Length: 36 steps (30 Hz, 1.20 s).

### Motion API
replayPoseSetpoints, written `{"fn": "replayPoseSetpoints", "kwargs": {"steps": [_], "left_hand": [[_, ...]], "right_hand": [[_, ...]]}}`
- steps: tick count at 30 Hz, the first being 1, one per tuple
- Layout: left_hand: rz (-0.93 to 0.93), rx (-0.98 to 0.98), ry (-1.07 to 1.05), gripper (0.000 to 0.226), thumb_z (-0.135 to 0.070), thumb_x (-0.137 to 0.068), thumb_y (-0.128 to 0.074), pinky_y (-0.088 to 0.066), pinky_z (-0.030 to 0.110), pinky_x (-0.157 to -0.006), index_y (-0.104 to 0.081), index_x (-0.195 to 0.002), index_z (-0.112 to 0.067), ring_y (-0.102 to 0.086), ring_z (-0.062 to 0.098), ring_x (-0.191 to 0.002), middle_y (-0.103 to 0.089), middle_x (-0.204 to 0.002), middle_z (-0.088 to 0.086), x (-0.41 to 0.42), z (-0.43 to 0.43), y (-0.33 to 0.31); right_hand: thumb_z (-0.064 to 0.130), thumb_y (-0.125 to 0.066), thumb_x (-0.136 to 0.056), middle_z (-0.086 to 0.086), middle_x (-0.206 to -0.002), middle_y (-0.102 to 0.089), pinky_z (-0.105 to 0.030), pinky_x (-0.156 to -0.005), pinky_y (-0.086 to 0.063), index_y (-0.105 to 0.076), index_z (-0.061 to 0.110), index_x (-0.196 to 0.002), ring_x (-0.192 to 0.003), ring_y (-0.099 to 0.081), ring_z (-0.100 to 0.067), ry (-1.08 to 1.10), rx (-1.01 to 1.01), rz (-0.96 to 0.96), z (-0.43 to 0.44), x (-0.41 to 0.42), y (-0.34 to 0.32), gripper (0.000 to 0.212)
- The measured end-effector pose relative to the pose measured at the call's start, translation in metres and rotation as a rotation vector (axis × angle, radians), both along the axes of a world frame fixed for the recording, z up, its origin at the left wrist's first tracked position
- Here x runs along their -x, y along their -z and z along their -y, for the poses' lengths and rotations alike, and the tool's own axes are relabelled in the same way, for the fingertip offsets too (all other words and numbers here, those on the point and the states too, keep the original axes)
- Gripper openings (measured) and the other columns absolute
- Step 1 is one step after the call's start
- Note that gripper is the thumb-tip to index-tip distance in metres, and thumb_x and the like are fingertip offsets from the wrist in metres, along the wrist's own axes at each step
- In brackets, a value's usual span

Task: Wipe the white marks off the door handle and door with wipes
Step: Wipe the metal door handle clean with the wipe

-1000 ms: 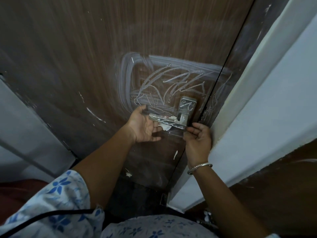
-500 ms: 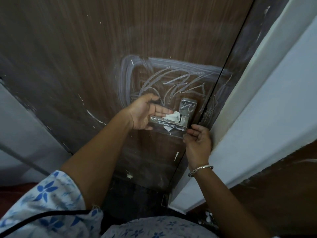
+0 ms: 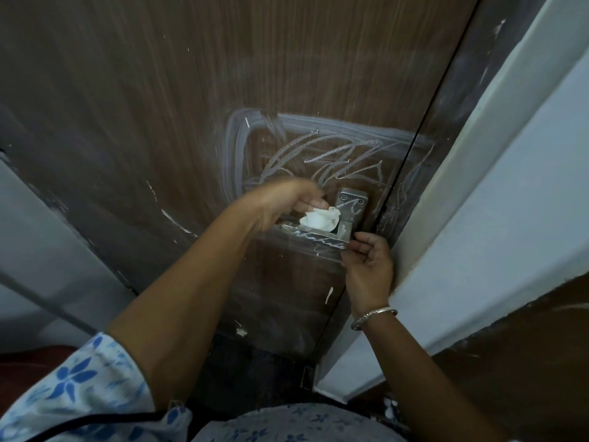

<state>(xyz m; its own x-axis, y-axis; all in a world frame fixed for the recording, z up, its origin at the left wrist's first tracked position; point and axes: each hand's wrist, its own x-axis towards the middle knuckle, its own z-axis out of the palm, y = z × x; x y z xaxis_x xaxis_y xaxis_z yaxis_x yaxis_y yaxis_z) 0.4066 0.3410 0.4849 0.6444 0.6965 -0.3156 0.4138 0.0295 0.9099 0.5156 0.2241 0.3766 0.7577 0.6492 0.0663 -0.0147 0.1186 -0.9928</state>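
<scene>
A brown wood-grain door [image 3: 191, 106] fills the view, with white scribbled marks [image 3: 331, 154] above and around its metal lever handle [image 3: 318, 236]. The handle's plate [image 3: 352, 202] and lever also carry white streaks. My left hand [image 3: 283, 202] holds a crumpled white wipe [image 3: 318, 218] pressed on top of the lever near the plate. My right hand [image 3: 366, 266] sits just below the lever's right end by the door's edge, fingers curled and touching the handle's corner, with a silver bangle on the wrist.
A pale blue-white door frame or wall [image 3: 494, 202] runs diagonally on the right, close to my right hand. A grey panel [image 3: 38, 250] stands at the left. More white flecks [image 3: 178, 221] dot the door lower left and below the handle.
My left hand rose from under the lever to above it and brought the wipe onto the lever near the plate. My right hand stayed at the handle's right end.
</scene>
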Motion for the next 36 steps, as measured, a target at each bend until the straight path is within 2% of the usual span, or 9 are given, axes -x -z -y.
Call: {"fn": "replayPoseSetpoints", "kwargs": {"steps": [3, 5, 10, 16, 23, 26, 31, 34, 36], "left_hand": [[-0.12, -0.23, -0.12, 0.034, -0.028, -0.069, -0.079, -0.045, 0.032, -0.07, -0.071, -0.085, 0.0, -0.061, 0.018, -0.073, -0.067, -0.075, 0.006, -0.013, 0.012, -0.002], [-0.222, -0.407, -0.161, 0.033, -0.032, -0.061, -0.085, -0.047, 0.029, -0.064, -0.072, -0.075, -0.005, -0.061, 0.018, -0.066, -0.066, -0.066, 0.004, -0.022, 0.022, -0.003], [-0.305, -0.68, -0.243, 0.007, -0.024, -0.071, -0.076, -0.047, 0.042, -0.091, -0.069, -0.07, -0.021, -0.065, 0.02, -0.084, -0.071, -0.078, 0.0, -0.027, 0.037, 0.002], [-0.117, -0.66, -0.309, 0.008, -0.025, -0.071, -0.076, -0.049, 0.045, -0.089, -0.069, -0.075, -0.024, -0.065, 0.017, -0.082, -0.065, -0.072, -0.008, -0.021, 0.036, 0.0], [-0.153, -0.625, -0.298, 0.006, -0.026, -0.073, -0.074, -0.046, 0.047, -0.093, -0.069, -0.075, -0.024, -0.065, 0.018, -0.083, -0.063, -0.071, -0.01, -0.021, 0.039, 0.009], [-0.07, -0.626, -0.34, 0.009, -0.026, -0.071, -0.076, -0.048, 0.047, -0.09, -0.066, -0.073, -0.027, -0.065, 0.018, -0.083, -0.066, -0.075, -0.008, -0.021, 0.038, 0.004], [-0.013, -0.618, -0.326, 0.012, -0.025, -0.071, -0.077, -0.05, 0.046, -0.087, -0.066, -0.073, -0.028, -0.066, 0.016, -0.079, -0.071, -0.079, -0.004, -0.02, 0.035, 0.005], [-0.045, -0.601, -0.319, 0.01, -0.025, -0.072, -0.077, -0.053, 0.043, -0.082, -0.069, -0.077, -0.024, -0.067, 0.016, -0.077, -0.069, -0.077, -0.005, -0.02, 0.037, 0.013], [0.05, -0.571, -0.37, 0.009, -0.022, -0.073, -0.077, -0.057, 0.041, -0.073, -0.07, -0.078, -0.023, -0.067, 0.013, -0.072, -0.069, -0.073, -0.006, -0.02, 0.039, 0.012]], "right_hand": [[-0.011, -0.06, -0.08, 0.003, -0.082, -0.063, -0.029, -0.07, -0.052, -0.055, 0.025, -0.09, -0.075, -0.061, -0.009, 0.004, 0.005, 0.006, -0.002, 0.001, 0.001, 0.038], [-0.013, -0.059, -0.079, 0.003, -0.082, -0.064, -0.026, -0.07, -0.051, -0.055, 0.023, -0.091, -0.074, -0.061, -0.008, 0.009, -0.002, 0.009, -0.003, 0.0, 0.001, 0.038], [-0.014, -0.06, -0.079, 0.002, -0.082, -0.064, -0.029, -0.073, -0.053, -0.055, 0.025, -0.089, -0.074, -0.062, -0.006, 0.008, -0.015, -0.018, -0.003, -0.003, 0.0, 0.04], [-0.016, -0.055, -0.08, 0.001, -0.084, -0.062, -0.042, -0.081, -0.052, -0.054, 0.022, -0.092, -0.077, -0.06, -0.01, 0.015, -0.004, -0.011, -0.004, -0.005, -0.004, 0.04], [-0.013, -0.054, -0.082, 0.001, -0.085, -0.06, -0.042, -0.083, -0.051, -0.053, 0.015, -0.099, -0.078, -0.058, -0.007, 0.042, -0.01, 0.032, -0.007, -0.01, -0.011, 0.033], [-0.014, -0.054, -0.081, 0.001, -0.086, -0.059, -0.037, -0.08, -0.051, -0.053, 0.014, -0.099, -0.077, -0.057, -0.005, 0.035, -0.023, 0.049, -0.005, -0.008, -0.013, 0.033], [-0.01, -0.058, -0.081, 0.002, -0.084, -0.058, -0.008, -0.066, -0.045, -0.054, 0.015, -0.099, -0.068, -0.055, 0.006, 0.044, -0.063, 0.174, -0.002, -0.006, -0.024, 0.031], [-0.011, -0.058, -0.08, 0.007, -0.08, -0.056, -0.005, -0.063, -0.043, -0.055, 0.014, -0.096, -0.066, -0.053, 0.009, 0.037, -0.114, 0.267, 0.0, -0.001, -0.036, 0.03], [-0.012, -0.059, -0.08, 0.007, -0.08, -0.056, -0.006, -0.065, -0.043, -0.056, 0.013, -0.095, -0.068, -0.053, 0.009, 0.003, -0.13, 0.324, 0.001, 0.002, -0.043, 0.029]]}}
